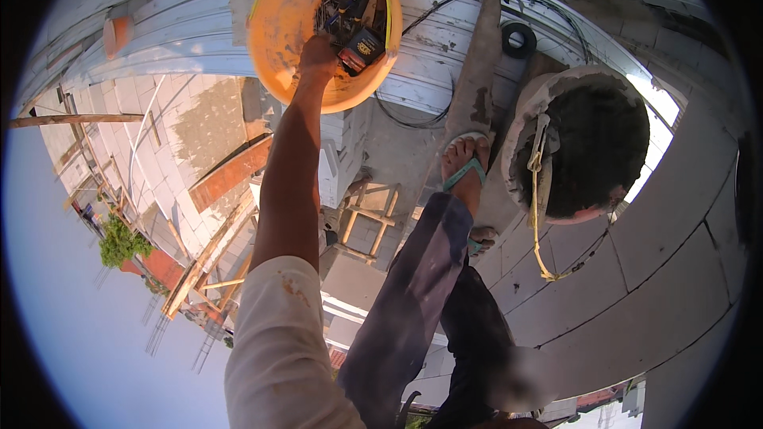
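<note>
My left hand [316,57] is down inside an orange bucket [278,48] with a thin yellow handle. Its fingers look curled, and whatever they hold is hidden. Close by in the bucket lie dark-handled hand tools [355,1], a heap of nails [326,12] and a black and red boxy item [362,49]. A smeared patch [517,381] near the lower edge covers what may be my right hand; its fingers cannot be made out.
A mortar-crusted bucket [520,123] with a dark inside and a yellow rope stands to the right. My sandalled foot [465,163] rests by a plank [475,71]. A black tape roll [519,40] lies on pale corrugated sheeting [421,40]. Left, the ground drops far below.
</note>
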Motion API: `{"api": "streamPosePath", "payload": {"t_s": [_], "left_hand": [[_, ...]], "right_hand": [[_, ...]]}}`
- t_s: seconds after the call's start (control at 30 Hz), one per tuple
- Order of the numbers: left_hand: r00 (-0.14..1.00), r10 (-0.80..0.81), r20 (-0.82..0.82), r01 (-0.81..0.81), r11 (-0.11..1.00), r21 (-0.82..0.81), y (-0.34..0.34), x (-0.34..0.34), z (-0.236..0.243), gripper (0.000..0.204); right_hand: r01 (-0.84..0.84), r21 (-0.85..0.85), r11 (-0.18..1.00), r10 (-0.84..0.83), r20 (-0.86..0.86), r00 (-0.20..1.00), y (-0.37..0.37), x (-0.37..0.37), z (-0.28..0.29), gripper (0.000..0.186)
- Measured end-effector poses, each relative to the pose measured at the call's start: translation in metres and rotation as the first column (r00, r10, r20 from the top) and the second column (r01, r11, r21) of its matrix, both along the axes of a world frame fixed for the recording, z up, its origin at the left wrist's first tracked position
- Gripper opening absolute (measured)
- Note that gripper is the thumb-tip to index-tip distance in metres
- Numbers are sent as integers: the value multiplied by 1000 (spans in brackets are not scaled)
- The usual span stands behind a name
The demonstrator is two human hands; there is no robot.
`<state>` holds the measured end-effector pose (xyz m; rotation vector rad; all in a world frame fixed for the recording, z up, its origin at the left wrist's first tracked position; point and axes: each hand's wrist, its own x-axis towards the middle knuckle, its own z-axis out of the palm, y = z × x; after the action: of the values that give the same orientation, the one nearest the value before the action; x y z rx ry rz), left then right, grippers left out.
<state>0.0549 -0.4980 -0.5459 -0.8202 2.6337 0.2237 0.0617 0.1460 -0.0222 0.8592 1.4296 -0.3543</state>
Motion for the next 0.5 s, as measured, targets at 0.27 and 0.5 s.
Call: {"api": "streamPosePath", "payload": {"t_s": [0.27, 0.5], "left_hand": [[974, 228, -8, -218, 937, 272, -8, 0, 55, 29], [948, 219, -230, -161, 955, 249, 9, -6, 40, 23]], "right_hand": [[70, 12, 998, -69, -5, 998, -4, -1, 7, 39], [79, 10, 997, -79, -18, 997, -8, -2, 10, 40]]}}
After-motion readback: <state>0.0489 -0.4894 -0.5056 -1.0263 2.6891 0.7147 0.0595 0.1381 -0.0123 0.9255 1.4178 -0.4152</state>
